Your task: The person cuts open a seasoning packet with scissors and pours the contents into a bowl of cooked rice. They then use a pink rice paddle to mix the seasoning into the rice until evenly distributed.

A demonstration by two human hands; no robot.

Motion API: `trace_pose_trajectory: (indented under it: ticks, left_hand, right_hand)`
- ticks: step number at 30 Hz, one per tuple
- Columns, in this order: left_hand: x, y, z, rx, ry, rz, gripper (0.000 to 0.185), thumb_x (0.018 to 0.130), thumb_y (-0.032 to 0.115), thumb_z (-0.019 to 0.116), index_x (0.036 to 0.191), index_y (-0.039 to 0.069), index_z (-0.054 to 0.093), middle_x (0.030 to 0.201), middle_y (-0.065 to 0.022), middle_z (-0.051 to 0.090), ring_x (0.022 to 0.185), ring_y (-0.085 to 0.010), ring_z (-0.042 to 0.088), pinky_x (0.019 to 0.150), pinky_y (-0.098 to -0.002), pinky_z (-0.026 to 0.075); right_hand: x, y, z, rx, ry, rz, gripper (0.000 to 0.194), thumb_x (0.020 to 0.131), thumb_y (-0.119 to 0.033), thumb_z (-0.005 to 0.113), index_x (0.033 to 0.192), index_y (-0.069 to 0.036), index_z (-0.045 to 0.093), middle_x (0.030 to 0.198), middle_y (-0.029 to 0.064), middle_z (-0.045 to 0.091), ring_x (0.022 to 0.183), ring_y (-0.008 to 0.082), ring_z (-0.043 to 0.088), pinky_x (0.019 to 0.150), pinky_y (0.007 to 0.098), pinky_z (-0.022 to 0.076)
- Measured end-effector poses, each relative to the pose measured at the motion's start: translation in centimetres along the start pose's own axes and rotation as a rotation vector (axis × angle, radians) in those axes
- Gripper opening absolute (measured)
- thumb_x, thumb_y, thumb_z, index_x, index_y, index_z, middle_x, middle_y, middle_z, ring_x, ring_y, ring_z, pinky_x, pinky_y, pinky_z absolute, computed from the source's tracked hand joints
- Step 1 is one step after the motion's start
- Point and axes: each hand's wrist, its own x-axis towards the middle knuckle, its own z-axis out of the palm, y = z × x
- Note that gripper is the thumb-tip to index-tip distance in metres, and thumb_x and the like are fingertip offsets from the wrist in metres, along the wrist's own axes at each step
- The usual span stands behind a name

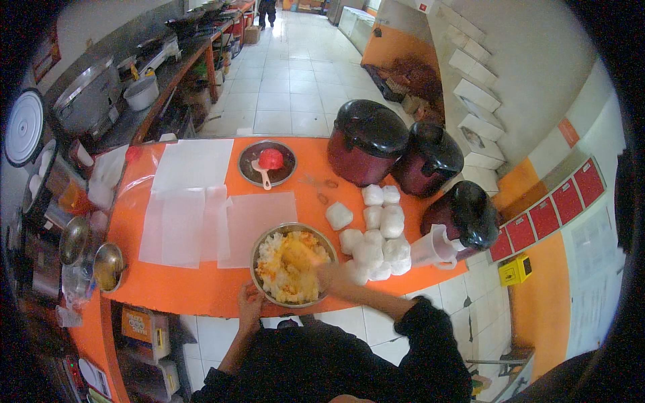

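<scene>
A round metal bowl (330,244) at the table's front edge holds white rice (282,282) mixed with yellow and orange-red seasoning. My left hand (250,305) grips the bowl's lower left rim. Over the bowl's right side, my right hand (335,278) is blurred by motion, closed around a yellow utensil (297,257) that reaches into the rice; its exact shape is too blurred to tell. Just right of the bowl sit several white wrapped bundles (370,249), some stacked. Flat sheets of translucent paper (257,216) lie beyond the bowl and to its left.
A metal plate (247,171) carries a red scoop (271,159). Scissors (322,189) lie near it. Several lidded dark red pots (360,156) and a clear plastic jug (433,247) line the right of the orange table (201,289). Another metal bowl (108,267) stands at the left edge.
</scene>
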Motion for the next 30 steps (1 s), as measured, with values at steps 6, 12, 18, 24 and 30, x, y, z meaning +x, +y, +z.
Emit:
trace_pose_trajectory:
  ticks: [6, 12, 18, 24, 30]
  left_hand:
    - [-1.6, 1.5, 0.9, -0.092, 0.013, -0.116, 0.042, 0.086, -0.002, 0.058, 0.124, 0.006, 0.043, 0.106, -0.0131, 0.049, 0.092, -0.0232, 0.061, 0.072, -0.0334, 0.059]
    - [-2.1, 0.1, 2.4, -0.112, 0.057, -0.112, 0.051, 0.083, -0.007, 0.057, 0.129, 0.008, 0.04, 0.107, -0.0126, 0.049, 0.091, -0.0211, 0.059, 0.074, -0.0346, 0.058]
    - [-0.8, -3.0, 1.5, -0.036, 0.001, 0.082, 0.069, 0.08, -0.01, 0.059, 0.141, 0.009, 0.035, 0.108, -0.0109, 0.051, 0.095, -0.0172, 0.056, 0.077, -0.0328, 0.058]
    - [-1.9, 0.2, 3.3, -0.109, 0.062, -0.119, 0.06, 0.08, -0.009, 0.06, 0.136, 0.003, 0.043, 0.108, -0.0116, 0.052, 0.096, -0.0196, 0.059, 0.077, -0.0326, 0.059]
    - [-3.1, 0.5, 3.2, -0.255, 0.052, -0.218, 0.062, 0.083, -0.007, 0.057, 0.14, 0.007, 0.037, 0.108, -0.0134, 0.052, 0.096, -0.0271, 0.062, 0.071, -0.0364, 0.061]
  right_hand:
    - [-3.6, -10.1, -0.8, 0.356, 0.13, 0.06, 0.02, 0.083, -0.014, 0.052, 0.086, 0.002, 0.064, 0.081, 0.0221, 0.064, 0.079, 0.0374, 0.066, 0.062, 0.0462, 0.0535]
    - [-3.1, -2.4, -0.9, -0.064, -0.102, -0.125, 0.026, 0.085, -0.023, 0.053, 0.084, 0.0, 0.065, 0.076, 0.0204, 0.063, 0.074, 0.0364, 0.066, 0.06, 0.0476, 0.052]
    - [1.4, 2.0, -10.5, -0.152, 0.055, 0.001, 0.039, 0.088, -0.032, 0.049, 0.073, 0.0, 0.064, 0.072, 0.0193, 0.065, 0.069, 0.0349, 0.066, 0.059, 0.0478, 0.0513]
    - [8.2, 4.8, -0.9, -0.13, -0.143, -0.229, 0.024, 0.083, -0.019, 0.053, 0.077, 0.0, 0.066, 0.074, 0.0202, 0.066, 0.069, 0.0338, 0.067, 0.061, 0.0469, 0.0524]
    - [-0.4, -3.9, -1.1, -0.084, -0.167, -0.058, 0.016, 0.079, -0.01, 0.055, 0.078, 0.002, 0.066, 0.074, 0.0185, 0.066, 0.074, 0.0318, 0.068, 0.061, 0.0432, 0.0544]
